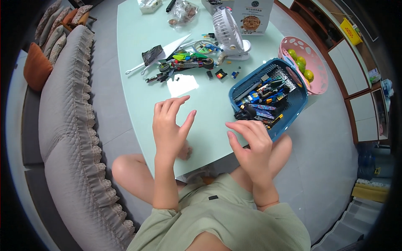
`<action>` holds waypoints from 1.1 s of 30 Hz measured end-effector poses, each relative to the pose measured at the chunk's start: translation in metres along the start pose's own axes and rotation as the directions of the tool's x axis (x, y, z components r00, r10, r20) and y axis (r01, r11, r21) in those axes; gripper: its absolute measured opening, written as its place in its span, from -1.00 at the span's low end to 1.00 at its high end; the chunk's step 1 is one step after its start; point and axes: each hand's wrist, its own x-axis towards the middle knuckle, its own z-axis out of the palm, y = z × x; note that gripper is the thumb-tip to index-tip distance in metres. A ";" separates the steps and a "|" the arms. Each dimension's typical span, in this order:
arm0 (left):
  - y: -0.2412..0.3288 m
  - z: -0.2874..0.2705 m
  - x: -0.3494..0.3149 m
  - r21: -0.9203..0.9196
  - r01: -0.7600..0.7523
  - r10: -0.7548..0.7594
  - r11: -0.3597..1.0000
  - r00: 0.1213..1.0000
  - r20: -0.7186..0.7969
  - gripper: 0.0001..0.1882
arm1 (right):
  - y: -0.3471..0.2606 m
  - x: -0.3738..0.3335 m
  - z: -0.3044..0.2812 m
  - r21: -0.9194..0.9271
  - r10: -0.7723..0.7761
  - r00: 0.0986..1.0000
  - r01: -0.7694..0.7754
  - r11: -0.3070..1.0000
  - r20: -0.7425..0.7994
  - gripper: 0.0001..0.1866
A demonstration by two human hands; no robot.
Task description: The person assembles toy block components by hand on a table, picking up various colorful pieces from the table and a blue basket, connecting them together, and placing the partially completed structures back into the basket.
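Both hands hover over the near part of a pale green glass table (209, 144). My left hand (169, 125) holds nothing; its thumb and fingers are apart and curved. Nearest to my right hand (253, 144) is a blue plastic basket (303, 98) full of mixed building-brick pieces (261, 98). The right thumb stands away from its fingers, with nothing between them. Farther off lies a partly built brick model (188, 63) with wheels and bright green parts. Small loose bricks (221, 74) sit to its right.
A white fan (228, 33) stands at the back beside an upright box (253, 19). Behind the basket is a pink bowl (320, 79) of green fruit (309, 75). A clear bag (183, 13) lies at the far edge. Along the left runs a quilted sofa (69, 125).
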 end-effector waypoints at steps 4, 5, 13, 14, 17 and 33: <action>-0.020 -0.017 -0.002 -0.001 -0.001 0.001 1.000 1.000 0.012 -0.68 | -0.012 0.002 0.029 -0.009 -0.019 1.000 0.019 1.000 -0.023 -0.74; -0.025 -0.021 -0.002 -0.027 0.005 -0.004 1.000 1.000 0.017 -0.69 | -0.015 0.002 0.037 -0.008 -0.017 1.000 0.017 1.000 -0.024 -0.74; -0.078 -0.053 0.002 0.019 -0.093 0.092 0.996 0.995 0.045 -0.70 | -0.042 0.001 0.096 -0.038 0.033 0.999 -0.034 0.999 -0.031 -0.75; -0.084 -0.057 0.004 0.024 -0.110 0.109 0.994 0.993 0.042 -0.71 | -0.045 0.002 0.102 -0.041 0.034 0.999 -0.035 0.999 -0.035 -0.75; -0.100 -0.066 0.016 0.004 -0.125 0.125 0.992 0.991 0.049 -0.72 | -0.053 0.006 0.117 -0.052 0.065 0.997 -0.067 0.996 -0.041 -0.76; -0.173 -0.046 0.063 0.045 -0.088 0.080 0.995 0.985 0.156 -0.70 | -0.026 0.042 0.169 -0.200 0.216 0.974 -0.200 0.959 0.062 -0.73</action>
